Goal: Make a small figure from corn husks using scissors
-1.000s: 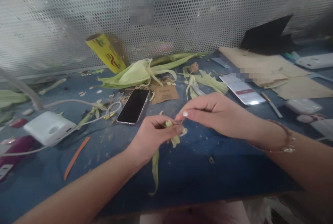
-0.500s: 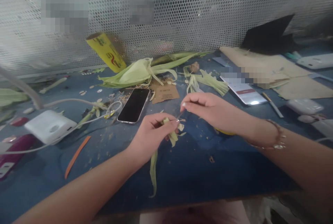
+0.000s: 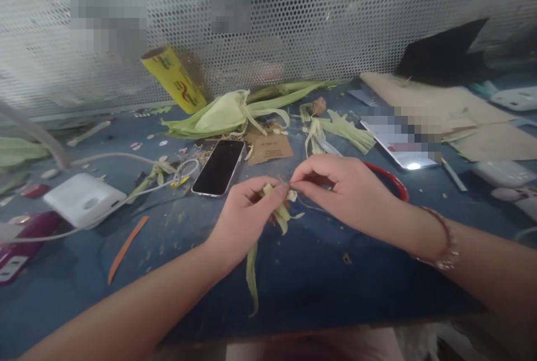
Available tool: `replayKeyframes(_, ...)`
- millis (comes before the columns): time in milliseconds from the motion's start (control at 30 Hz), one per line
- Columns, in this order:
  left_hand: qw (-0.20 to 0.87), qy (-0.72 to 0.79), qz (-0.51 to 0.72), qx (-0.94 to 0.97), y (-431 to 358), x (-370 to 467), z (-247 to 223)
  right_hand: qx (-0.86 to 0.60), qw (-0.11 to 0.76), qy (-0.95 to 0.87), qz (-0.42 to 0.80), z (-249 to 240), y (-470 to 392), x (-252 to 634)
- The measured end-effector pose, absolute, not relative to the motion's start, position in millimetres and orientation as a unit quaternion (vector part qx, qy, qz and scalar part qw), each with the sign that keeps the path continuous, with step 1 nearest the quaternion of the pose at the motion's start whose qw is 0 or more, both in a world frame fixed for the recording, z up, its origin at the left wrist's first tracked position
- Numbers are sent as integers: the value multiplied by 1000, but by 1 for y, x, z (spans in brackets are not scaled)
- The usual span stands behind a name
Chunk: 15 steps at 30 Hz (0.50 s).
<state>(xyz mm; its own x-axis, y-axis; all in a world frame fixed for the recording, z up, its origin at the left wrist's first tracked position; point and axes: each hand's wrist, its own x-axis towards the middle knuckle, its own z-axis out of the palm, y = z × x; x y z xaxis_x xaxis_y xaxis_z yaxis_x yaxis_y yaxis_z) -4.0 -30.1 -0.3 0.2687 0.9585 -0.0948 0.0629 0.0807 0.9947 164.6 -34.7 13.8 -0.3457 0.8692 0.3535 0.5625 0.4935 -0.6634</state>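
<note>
Near the front middle of the table, my left hand is closed, thumb against fingers, on a pale green corn husk piece. A long narrow husk strip trails below that hand. My right hand is pinched, its fingertips touching or very close to the left thumb tip. What lies in the pinch is too small to make out. Behind the right hand shows a red curved loop, partly hidden by it. A black-screened phone lies just beyond the left hand.
A large corn husk and a yellow tube stand near the perforated metal screen. Loose husk leaves, brown cardboard and a lit phone lie beyond my hands. At left are a white charger, its cable and an orange strip.
My right hand has lowered and its fingertips have come in against the left thumb. The red loop now shows behind it. The left hand keeps its hold on the husk.
</note>
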Motion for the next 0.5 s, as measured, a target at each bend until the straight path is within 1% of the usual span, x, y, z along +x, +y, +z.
replayKeyframes(267,568,465,403,547,-29,-4,-1,-462,353,-761,288,12,-36,163)
replayKeyframes(500,603,421,415,536,-32,-4,3,-466,368,-752,285,14,-37,163)
